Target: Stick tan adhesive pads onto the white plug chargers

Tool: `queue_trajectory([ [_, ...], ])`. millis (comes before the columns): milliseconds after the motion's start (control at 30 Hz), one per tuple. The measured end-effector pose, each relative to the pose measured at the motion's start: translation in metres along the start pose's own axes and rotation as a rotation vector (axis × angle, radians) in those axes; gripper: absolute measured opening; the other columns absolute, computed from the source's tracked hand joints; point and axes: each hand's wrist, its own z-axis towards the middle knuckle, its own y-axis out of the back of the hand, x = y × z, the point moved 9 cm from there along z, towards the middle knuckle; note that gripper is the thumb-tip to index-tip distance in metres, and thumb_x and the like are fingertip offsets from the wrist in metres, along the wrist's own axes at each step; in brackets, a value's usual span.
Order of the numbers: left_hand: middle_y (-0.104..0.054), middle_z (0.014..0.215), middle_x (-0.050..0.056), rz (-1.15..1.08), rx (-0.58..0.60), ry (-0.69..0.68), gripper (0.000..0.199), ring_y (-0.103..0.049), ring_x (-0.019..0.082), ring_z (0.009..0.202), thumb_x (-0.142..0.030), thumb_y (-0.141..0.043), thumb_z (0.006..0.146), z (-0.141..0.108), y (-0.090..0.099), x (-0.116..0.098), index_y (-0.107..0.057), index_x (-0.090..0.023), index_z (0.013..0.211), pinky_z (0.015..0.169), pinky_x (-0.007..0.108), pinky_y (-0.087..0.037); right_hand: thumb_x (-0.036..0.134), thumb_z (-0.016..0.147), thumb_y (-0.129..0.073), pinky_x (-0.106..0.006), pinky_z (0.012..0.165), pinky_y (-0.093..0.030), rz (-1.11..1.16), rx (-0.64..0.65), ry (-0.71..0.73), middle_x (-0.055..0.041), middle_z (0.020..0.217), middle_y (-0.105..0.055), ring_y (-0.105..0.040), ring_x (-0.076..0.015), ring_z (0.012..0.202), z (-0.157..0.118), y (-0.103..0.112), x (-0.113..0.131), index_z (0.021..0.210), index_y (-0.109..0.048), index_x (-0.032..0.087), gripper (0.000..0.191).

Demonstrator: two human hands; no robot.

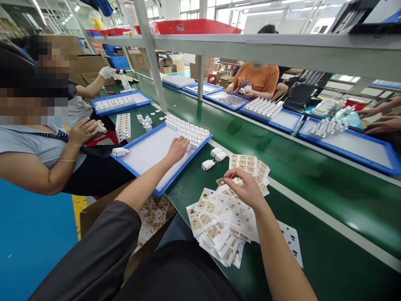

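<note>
Pinching a small tan sticker [220, 182] between thumb and fingertips, the right hand [242, 186] is poised above a messy spread of sticker sheets [203, 221], which fans out beneath it and back toward the person's body. To the right of that hand's forearm, partly covered by it, lies a white backing sheet [293, 244] with small cut-outs, flat on the green surface [328, 255]. Just beyond the right hand and to its left, three loose plug chargers [208, 164] rest on the surface, two side by side and one nearer. The left hand [178, 149] is over a blue-rimmed tray [147, 146], its fingers bent downward and close together at the near edge of the charger rows [188, 129]; whether it grips one of them cannot be told. Those rows stand with prongs up, just beyond the left hand and to its right, while a single white charger [120, 151] lies at the tray's corner, well to the left of that hand. Below the left forearm, a cardboard box [155, 213] holds used sheets. Farther left of the left hand, a co-worker [46, 154] holds another charger [100, 127] in both hands.
</note>
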Motion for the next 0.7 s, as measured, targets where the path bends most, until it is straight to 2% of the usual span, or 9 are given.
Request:
queue_trajectory([
  [67, -0.070, 0.112, 0.018, -0.062, -0.004, 0.005, 0.021, -0.059, 0.034, 0.117, -0.014, -0.065, 0.082, -0.003, 0.008, 0.002, -0.066, -0.015, 0.103, 0.102, 0.049, -0.043, 0.032, 0.094, -0.062, -0.035, 0.075, -0.051, 0.014, -0.003, 0.001, -0.0039, 0.090, -0.071, -0.065, -0.0195, 0.080, 0.000, -0.002, 0.002, 0.097, -0.067, 0.022, 0.011],
  [167, -0.070, 0.114, 0.015, -0.205, -0.070, 0.062, 0.032, -0.065, 0.028, 0.103, -0.032, -0.066, 0.088, -0.025, 0.029, -0.002, -0.064, -0.015, 0.115, 0.090, 0.041, -0.052, 0.031, 0.094, -0.063, -0.034, 0.074, -0.052, 0.073, -0.015, -0.017, -0.0044, 0.091, -0.072, -0.066, -0.0191, 0.081, -0.001, -0.004, 0.006, 0.101, -0.069, 0.022, 0.013],
  [200, -0.069, 0.117, 0.014, -0.339, -0.111, 0.103, 0.037, -0.066, 0.025, 0.099, -0.038, -0.065, 0.089, -0.037, 0.037, -0.005, -0.064, -0.016, 0.119, 0.085, 0.037, -0.054, 0.031, 0.094, -0.063, -0.033, 0.073, -0.052, 0.110, -0.018, -0.021, -0.0043, 0.090, -0.072, -0.066, -0.0188, 0.080, -0.001, -0.005, 0.008, 0.099, -0.069, 0.022, 0.012],
  [267, -0.071, 0.115, 0.011, -0.800, -0.199, 0.231, 0.042, -0.067, 0.021, 0.093, -0.046, -0.070, 0.085, -0.069, 0.046, -0.014, -0.068, -0.018, 0.116, 0.079, 0.032, -0.055, 0.030, 0.094, -0.064, -0.033, 0.072, -0.052, 0.196, -0.009, -0.019, -0.0038, 0.087, -0.071, -0.066, -0.0181, 0.079, -0.003, -0.009, 0.018, 0.095, -0.069, 0.022, 0.010],
  [367, -0.074, 0.095, 0.006, -1.419, -0.224, 0.432, 0.046, -0.067, 0.018, 0.083, -0.050, -0.082, 0.072, -0.115, 0.035, -0.047, -0.073, -0.017, 0.103, 0.073, 0.028, -0.056, 0.026, 0.093, -0.064, -0.032, 0.073, -0.051, 0.316, 0.051, 0.031, -0.0032, 0.086, -0.069, -0.065, -0.0175, 0.080, -0.007, -0.020, 0.041, 0.092, -0.069, 0.022, 0.006],
  [467, -0.073, 0.093, 0.006, -1.748, -0.150, 0.545, 0.047, -0.069, 0.018, 0.080, -0.050, -0.086, 0.068, -0.141, 0.020, -0.088, -0.074, -0.019, 0.102, 0.067, 0.026, -0.057, 0.022, 0.093, -0.064, -0.032, 0.075, -0.051, 0.406, 0.123, 0.095, -0.0034, 0.086, -0.068, -0.064, -0.0170, 0.080, -0.013, -0.031, 0.062, 0.091, -0.068, 0.022, 0.005],
  [567, -0.074, 0.101, 0.007, -1.824, -0.037, 0.515, 0.046, -0.070, 0.019, 0.083, -0.048, -0.084, 0.073, -0.148, 0.016, -0.113, -0.075, -0.021, 0.109, 0.068, 0.027, -0.058, 0.020, 0.093, -0.064, -0.032, 0.077, -0.050, 0.463, 0.127, 0.094, -0.0037, 0.089, -0.068, -0.064, -0.0171, 0.082, -0.016, -0.033, 0.067, 0.092, -0.069, 0.021, 0.005],
  [700, -0.072, 0.116, 0.010, -1.625, -0.018, 0.348, 0.036, -0.069, 0.026, 0.104, -0.045, -0.074, 0.084, -0.148, 0.028, -0.116, -0.077, -0.020, 0.110, 0.085, 0.034, -0.058, 0.021, 0.093, -0.066, -0.031, 0.074, -0.049, 0.529, 0.107, 0.012, -0.0024, 0.086, -0.067, -0.062, -0.0164, 0.080, -0.017, -0.033, 0.058, 0.093, -0.069, 0.023, 0.003],
])
